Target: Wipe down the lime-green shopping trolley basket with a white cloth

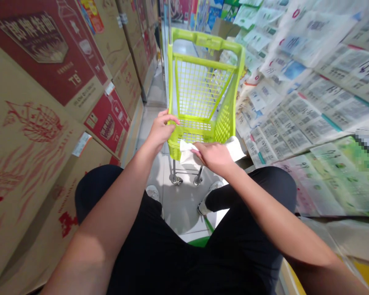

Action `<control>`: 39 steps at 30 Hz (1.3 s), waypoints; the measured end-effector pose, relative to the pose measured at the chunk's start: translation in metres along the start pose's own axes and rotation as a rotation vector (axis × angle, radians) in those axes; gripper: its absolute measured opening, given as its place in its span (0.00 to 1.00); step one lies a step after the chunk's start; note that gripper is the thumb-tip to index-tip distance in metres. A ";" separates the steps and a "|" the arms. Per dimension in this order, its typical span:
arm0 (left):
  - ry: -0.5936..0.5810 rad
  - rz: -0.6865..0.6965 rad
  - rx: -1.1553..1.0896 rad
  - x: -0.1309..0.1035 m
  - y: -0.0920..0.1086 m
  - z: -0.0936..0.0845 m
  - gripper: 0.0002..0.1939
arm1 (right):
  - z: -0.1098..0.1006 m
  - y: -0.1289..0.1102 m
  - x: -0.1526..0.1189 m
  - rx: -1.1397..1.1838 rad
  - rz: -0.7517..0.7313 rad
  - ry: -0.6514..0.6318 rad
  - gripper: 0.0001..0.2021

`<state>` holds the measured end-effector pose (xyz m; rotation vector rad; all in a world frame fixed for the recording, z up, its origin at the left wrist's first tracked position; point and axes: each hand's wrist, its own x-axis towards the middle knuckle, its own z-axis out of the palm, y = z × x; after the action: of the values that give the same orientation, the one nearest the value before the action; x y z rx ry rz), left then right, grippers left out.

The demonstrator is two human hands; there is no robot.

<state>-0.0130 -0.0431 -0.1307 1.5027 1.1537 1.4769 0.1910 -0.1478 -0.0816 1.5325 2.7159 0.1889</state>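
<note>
In front of my knees stands a lime-green plastic shopping cart (pixel 238 94) on metal legs with small casters. My left hand (pixel 164 128) rests at the near left rim of its basket, fingers bent over the edge with the thumb and forefinger apart. A white cloth or paper wipe (pixel 236 148) is gripped in my right hand (pixel 213 156), which presses it at the cart's near rim. Part of the wipe hangs out on both sides of that hand. The fingertips of my right hand are hidden beneath it.
Stacked cardboard cartons (pixel 33 123) wall the left side. Packs of white wrapped goods (pixel 307 110) with handwritten prices fill the right side. Grey floor tiles (pixel 178 205) show between my shoes. Under me a bit of a green seat (pixel 199 241) is visible.
</note>
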 end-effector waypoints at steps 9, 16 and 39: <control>0.165 0.006 -0.007 -0.019 0.005 0.026 0.15 | 0.012 0.010 -0.015 0.011 -0.060 0.098 0.27; 0.045 0.026 0.086 -0.014 0.005 0.017 0.15 | 0.006 -0.022 0.004 0.054 -0.058 0.096 0.25; 0.010 0.010 -0.029 0.000 -0.003 -0.010 0.15 | -0.011 0.008 -0.021 -0.039 0.083 -0.020 0.28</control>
<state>-0.0233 -0.0435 -0.1323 1.4850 1.1282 1.5034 0.2083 -0.1626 -0.0711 1.6295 2.6194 0.2251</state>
